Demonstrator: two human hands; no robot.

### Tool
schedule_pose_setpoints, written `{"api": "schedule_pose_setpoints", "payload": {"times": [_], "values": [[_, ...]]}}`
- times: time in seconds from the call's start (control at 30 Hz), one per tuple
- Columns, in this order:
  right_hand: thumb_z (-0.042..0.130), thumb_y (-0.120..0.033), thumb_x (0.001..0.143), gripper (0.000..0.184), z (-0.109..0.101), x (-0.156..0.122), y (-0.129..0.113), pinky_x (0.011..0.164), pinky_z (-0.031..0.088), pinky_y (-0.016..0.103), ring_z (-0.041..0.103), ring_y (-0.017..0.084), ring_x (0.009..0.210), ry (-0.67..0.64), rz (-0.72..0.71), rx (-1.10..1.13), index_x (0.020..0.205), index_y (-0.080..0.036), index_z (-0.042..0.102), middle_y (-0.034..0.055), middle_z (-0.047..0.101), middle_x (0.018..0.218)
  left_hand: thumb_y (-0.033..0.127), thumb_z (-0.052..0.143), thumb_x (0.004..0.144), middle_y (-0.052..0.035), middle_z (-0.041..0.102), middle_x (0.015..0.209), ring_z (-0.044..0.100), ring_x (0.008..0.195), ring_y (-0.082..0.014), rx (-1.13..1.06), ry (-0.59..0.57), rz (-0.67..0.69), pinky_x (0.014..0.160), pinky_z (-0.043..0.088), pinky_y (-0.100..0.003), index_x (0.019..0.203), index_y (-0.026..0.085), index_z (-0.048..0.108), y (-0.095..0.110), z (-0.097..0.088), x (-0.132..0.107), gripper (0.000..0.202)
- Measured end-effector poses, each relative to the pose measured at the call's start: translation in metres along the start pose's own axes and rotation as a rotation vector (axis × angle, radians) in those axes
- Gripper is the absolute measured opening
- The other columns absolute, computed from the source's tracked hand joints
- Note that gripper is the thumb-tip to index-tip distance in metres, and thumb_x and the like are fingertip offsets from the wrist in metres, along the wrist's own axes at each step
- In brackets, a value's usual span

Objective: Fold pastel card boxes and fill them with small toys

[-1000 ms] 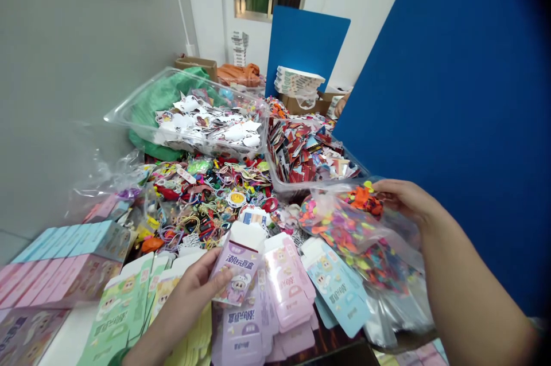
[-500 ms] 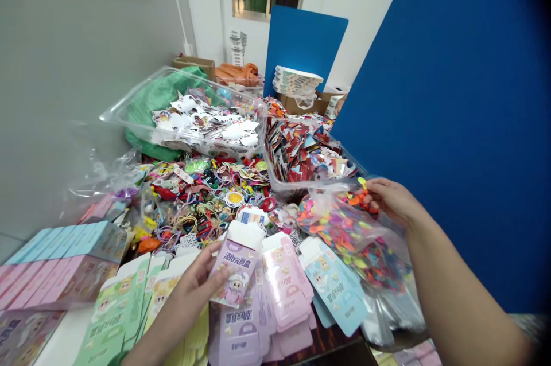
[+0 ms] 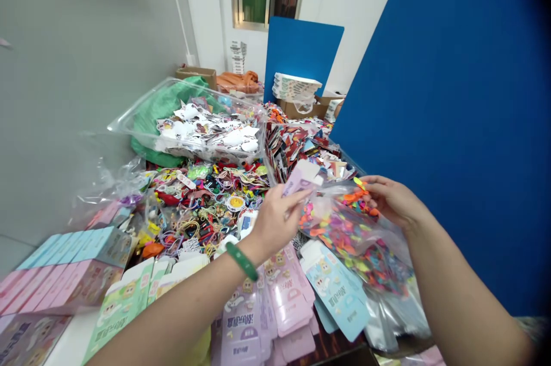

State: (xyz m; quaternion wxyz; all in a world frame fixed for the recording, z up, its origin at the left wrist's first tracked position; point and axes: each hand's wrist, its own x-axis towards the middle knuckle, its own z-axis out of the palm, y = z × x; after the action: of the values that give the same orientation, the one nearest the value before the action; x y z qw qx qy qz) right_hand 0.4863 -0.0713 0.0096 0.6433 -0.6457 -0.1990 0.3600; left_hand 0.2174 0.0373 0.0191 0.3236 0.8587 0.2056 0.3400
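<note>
My left hand (image 3: 273, 222), with a green bangle on the wrist, is closed around a small purple carton (image 3: 297, 178) whose white flap stands up. It is above the left edge of a clear plastic bag (image 3: 365, 234) full of small bright-coloured pieces. At the bag's mouth, the fingers of my right hand (image 3: 394, 201) pinch a small yellow and orange piece (image 3: 359, 184); its exact kind is unclear. Flat purple cartons (image 3: 245, 326), pink cartons (image 3: 290, 291) and blue cartons (image 3: 338, 291) lie in overlapping stacks below my hands.
Filled boxes (image 3: 77, 280) are stacked at left, beside flat green cartons (image 3: 123, 308). A clear tub (image 3: 118, 125) holds white cut-out cards; another tub (image 3: 267, 168) holds reddish cards. Mixed trinkets (image 3: 206, 194) cover the middle. A tall blue panel (image 3: 443, 125) stands at right.
My left hand has lifted the purple carton up and to the right, from above the flat cartons to the bag. My right hand stays at the bag's mouth with the yellow and orange piece.
</note>
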Motion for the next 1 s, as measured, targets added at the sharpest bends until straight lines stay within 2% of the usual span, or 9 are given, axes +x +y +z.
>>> {"api": "schedule_pose_setpoints", "payload": {"times": [0.13,0.27,0.33,0.4,0.47,0.53,0.6,0.8,1.0], "values": [[0.069,-0.011,0.06,0.023,0.008,-0.01,-0.009,0.034,0.038,0.014,0.048,0.007,0.04,-0.016,-0.036,0.089,0.082,-0.017,0.069,0.0002,0.063,0.056,0.033,0.061,0.085,-0.0129,0.058,0.108,0.051,0.106,-0.0303,0.199,0.015,0.155,0.096,0.044,-0.045,0.128,0.024,0.063,0.009,0.054,0.043,0.044],[0.067,-0.011,0.058,0.018,0.013,-0.021,-0.017,0.042,0.045,0.014,0.053,0.008,0.047,-0.03,-0.072,0.148,0.075,-0.014,0.073,0.0022,0.063,0.055,0.054,0.059,0.084,-0.0128,0.062,0.094,0.056,0.093,-0.0296,0.142,0.031,0.033,0.089,0.047,-0.044,0.109,0.022,0.075,0.02,0.092,0.063,0.044],[0.067,-0.01,0.055,0.026,0.014,-0.026,-0.018,0.044,0.046,0.016,0.054,0.008,0.049,-0.081,-0.085,0.178,0.08,-0.012,0.076,0.0035,0.065,0.059,0.05,0.058,0.086,-0.0108,0.064,0.086,0.057,0.089,-0.0271,0.017,0.027,-0.024,0.089,0.047,-0.042,0.101,0.022,0.077,0.024,0.103,0.069,0.038],[0.07,-0.01,0.052,0.032,0.015,-0.029,-0.018,0.046,0.046,0.017,0.055,0.008,0.049,-0.101,-0.118,0.207,0.083,-0.012,0.076,0.0042,0.068,0.061,0.039,0.058,0.088,-0.0081,0.068,0.082,0.058,0.088,-0.024,-0.086,0.023,-0.043,0.089,0.048,-0.037,0.097,0.022,0.078,0.024,0.11,0.074,0.027],[0.076,-0.011,0.049,0.032,0.015,-0.029,-0.015,0.047,0.047,0.017,0.058,0.009,0.051,-0.026,-0.188,0.215,0.081,-0.013,0.076,0.0046,0.069,0.062,0.031,0.057,0.089,-0.0056,0.071,0.081,0.059,0.089,-0.0215,-0.123,0.027,-0.044,0.088,0.048,-0.033,0.094,0.022,0.078,0.023,0.113,0.078,0.024],[0.082,-0.014,0.048,0.029,0.015,-0.027,-0.011,0.046,0.045,0.018,0.058,0.01,0.051,0.088,-0.251,0.199,0.076,-0.014,0.075,0.0044,0.069,0.06,0.029,0.057,0.09,-0.0039,0.072,0.08,0.06,0.089,-0.0204,-0.131,0.034,-0.04,0.087,0.048,-0.031,0.091,0.022,0.078,0.02,0.115,0.08,0.022],[0.084,-0.017,0.048,0.027,0.014,-0.024,-0.007,0.042,0.043,0.018,0.055,0.009,0.047,0.147,-0.279,0.207,0.073,-0.014,0.075,0.0034,0.066,0.055,0.029,0.057,0.089,-0.0032,0.072,0.079,0.06,0.087,-0.0198,-0.136,0.051,-0.046,0.087,0.048,-0.031,0.09,0.022,0.078,0.018,0.116,0.08,0.022],[0.08,-0.015,0.053,0.022,0.002,-0.012,-0.001,0.04,0.044,0.019,0.052,0.009,0.045,0.198,-0.302,0.31,0.074,-0.016,0.072,0.0007,0.06,0.054,0.025,0.058,0.089,-0.0058,0.065,0.084,0.06,0.087,-0.0201,-0.127,0.129,-0.067,0.086,0.048,-0.031,0.088,0.019,0.077,0.022,0.119,0.082,0.02],[0.078,-0.014,0.059,0.021,-0.014,0.001,0.008,0.042,0.049,0.021,0.056,0.01,0.049,0.276,-0.343,0.335,0.076,-0.018,0.068,0.0018,0.062,0.063,0.023,0.055,0.09,-0.0062,0.06,0.085,0.058,0.093,-0.0219,-0.108,0.167,-0.049,0.092,0.046,-0.033,0.086,0.02,0.075,0.029,0.123,0.085,0.02]]}}
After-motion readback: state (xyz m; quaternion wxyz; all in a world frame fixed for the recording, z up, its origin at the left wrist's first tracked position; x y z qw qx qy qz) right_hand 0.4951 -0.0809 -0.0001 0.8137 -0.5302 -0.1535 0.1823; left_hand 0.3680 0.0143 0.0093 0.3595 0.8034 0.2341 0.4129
